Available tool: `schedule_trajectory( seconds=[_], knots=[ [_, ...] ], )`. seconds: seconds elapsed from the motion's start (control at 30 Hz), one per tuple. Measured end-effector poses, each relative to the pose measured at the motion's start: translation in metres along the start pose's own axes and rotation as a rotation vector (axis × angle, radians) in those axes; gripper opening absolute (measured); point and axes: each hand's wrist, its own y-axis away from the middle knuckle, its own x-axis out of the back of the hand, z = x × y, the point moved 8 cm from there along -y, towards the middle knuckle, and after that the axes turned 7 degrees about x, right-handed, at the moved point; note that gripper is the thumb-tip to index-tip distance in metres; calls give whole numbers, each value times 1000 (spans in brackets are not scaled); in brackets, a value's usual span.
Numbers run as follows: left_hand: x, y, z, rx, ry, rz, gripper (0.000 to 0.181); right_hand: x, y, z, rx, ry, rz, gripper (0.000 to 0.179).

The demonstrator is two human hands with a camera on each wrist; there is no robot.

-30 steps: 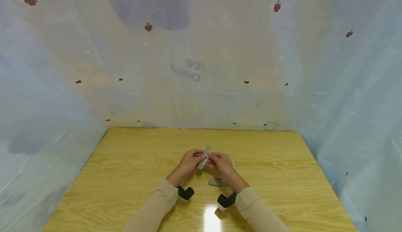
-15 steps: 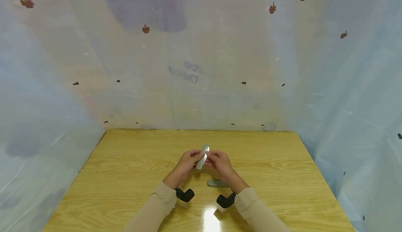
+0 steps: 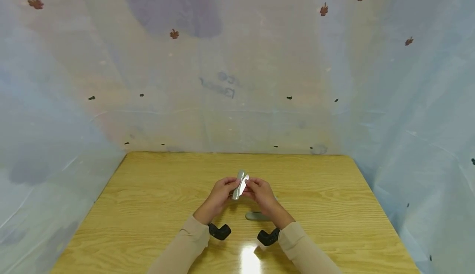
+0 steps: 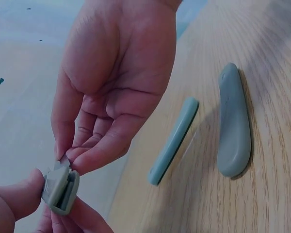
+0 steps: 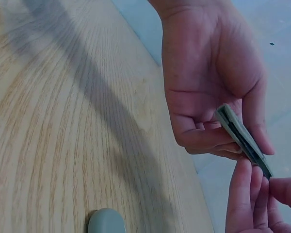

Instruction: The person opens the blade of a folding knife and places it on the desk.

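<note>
My left hand [image 3: 220,192] grips the grey-green handle of a folding knife [image 3: 236,195] above the table. With thumb and fingers, my right hand [image 3: 262,195] pinches its shiny blade [image 3: 243,185], which stands partly out of the handle. In the left wrist view, the slotted end of the folding knife [image 4: 63,194] points at the camera, and the right hand [image 4: 121,73] reaches in from the top. The right wrist view shows the left hand [image 5: 211,77] around the handle, its long slot visible, with the right hand's fingertips [image 5: 240,194] at the lower end.
On the wooden table [image 3: 167,175] lie a grey-green, handle-shaped piece [image 4: 234,131] and a slimmer light-green one [image 4: 175,141], side by side near the right forearm. Black wrist devices [image 3: 219,231] hang under both wrists. A pale patterned sheet [image 3: 237,59] encloses the table's back and sides.
The blade has swung further out from the handle, with the right fingers pinching it. The handle has turned slightly and shifted a little left. Both arms stay nearly where they were.
</note>
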Motion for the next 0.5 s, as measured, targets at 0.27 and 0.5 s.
schedule_trajectory(
  seconds=[0.27, 0.5],
  knots=[
    [-5, 1, -4, 6, 17, -19, 43, 11, -2, 5, 11, 40, 8, 28],
    [0, 7, -2, 20, 50, 10, 42, 12, -3, 10, 15, 70, 39, 27]
  ],
)
